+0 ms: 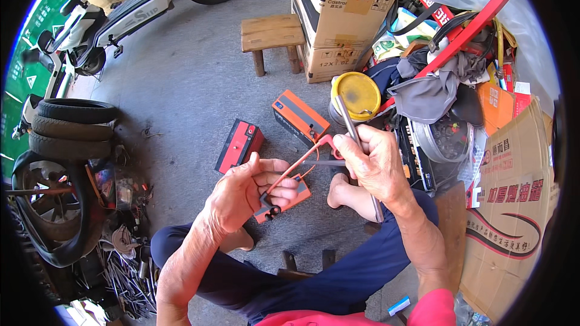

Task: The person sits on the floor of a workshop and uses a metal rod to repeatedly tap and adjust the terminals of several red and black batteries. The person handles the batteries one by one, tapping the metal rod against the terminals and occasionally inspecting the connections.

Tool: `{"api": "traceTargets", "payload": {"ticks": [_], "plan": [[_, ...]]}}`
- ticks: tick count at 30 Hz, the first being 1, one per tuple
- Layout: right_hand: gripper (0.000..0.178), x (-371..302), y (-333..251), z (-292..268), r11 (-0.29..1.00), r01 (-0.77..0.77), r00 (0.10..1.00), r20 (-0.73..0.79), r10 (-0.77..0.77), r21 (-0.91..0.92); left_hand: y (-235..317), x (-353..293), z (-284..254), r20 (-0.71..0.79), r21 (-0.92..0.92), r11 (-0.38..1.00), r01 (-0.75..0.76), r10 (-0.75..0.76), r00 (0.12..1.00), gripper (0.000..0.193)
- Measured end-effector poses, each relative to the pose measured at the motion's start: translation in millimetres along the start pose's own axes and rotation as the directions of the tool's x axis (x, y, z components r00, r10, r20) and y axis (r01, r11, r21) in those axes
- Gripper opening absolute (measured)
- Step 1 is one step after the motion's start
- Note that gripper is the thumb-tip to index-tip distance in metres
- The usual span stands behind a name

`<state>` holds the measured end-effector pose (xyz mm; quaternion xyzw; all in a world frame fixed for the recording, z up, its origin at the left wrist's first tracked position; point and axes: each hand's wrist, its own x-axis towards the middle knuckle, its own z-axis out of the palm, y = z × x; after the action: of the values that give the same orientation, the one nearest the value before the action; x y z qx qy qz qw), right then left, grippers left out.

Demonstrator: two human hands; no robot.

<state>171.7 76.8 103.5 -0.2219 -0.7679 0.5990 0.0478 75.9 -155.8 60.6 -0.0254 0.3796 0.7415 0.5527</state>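
A short red cable (295, 164) with a black end fitting (273, 210) stretches between my hands. My left hand (244, 188) is turned palm up, its fingers loosely curled under the cable near the black end. My right hand (377, 160) grips a long grey metal tool (346, 118) together with the cable's red upper end (328, 140); the tool's exact kind is partly hidden by the fingers. Below my hands lie a red and black battery (240, 146), an orange and grey battery (300, 115) and another orange one (294, 201), partly covered by my left hand. A thin orange wire is near them.
A wooden stool (273, 33) and stacked cardboard boxes (341, 30) stand ahead. A yellow-lidded bucket (356, 93) and piled clutter are at right, beside a large carton (510, 205). Stacked tyres (72, 130) and loose tools (130, 281) lie left; a white scooter (124, 24) stands behind.
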Motion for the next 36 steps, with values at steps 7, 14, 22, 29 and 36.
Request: {"api": "traceTargets", "payload": {"ticks": [7,14,22,29,36], "plan": [[0.034,1.1,2.7,1.0,0.989,0.086,0.994,-0.054,-0.093,-0.121,4.2,-4.4,1.5,-0.005,0.070,0.998,0.005,-0.005,1.000,0.049],[0.033,0.5,3.6,1.2,0.978,0.050,0.999,-0.006,-0.053,-0.205,-6.0,-16.5,6.7,-0.010,0.425,0.899,0.105,-0.112,0.994,0.029],[0.035,-1.9,-2.6,6.2,0.999,0.011,0.999,0.036,-0.009,-0.031,-8.3,-16.8,0.1,-0.060,0.495,0.864,0.095,-0.075,0.995,0.021],[0.035,0.3,-1.3,5.0,1.000,0.016,0.999,0.035,-0.017,0.023,4.3,-10.0,-11.3,-0.197,0.296,0.950,-0.096,0.160,0.967,0.016],[0.035,-7.0,3.0,15.9,0.999,-0.031,0.986,0.164,0.024,0.041,-8.5,-4.3,0.2,-0.260,-0.019,0.970,-0.244,0.231,0.937,0.017]]}}
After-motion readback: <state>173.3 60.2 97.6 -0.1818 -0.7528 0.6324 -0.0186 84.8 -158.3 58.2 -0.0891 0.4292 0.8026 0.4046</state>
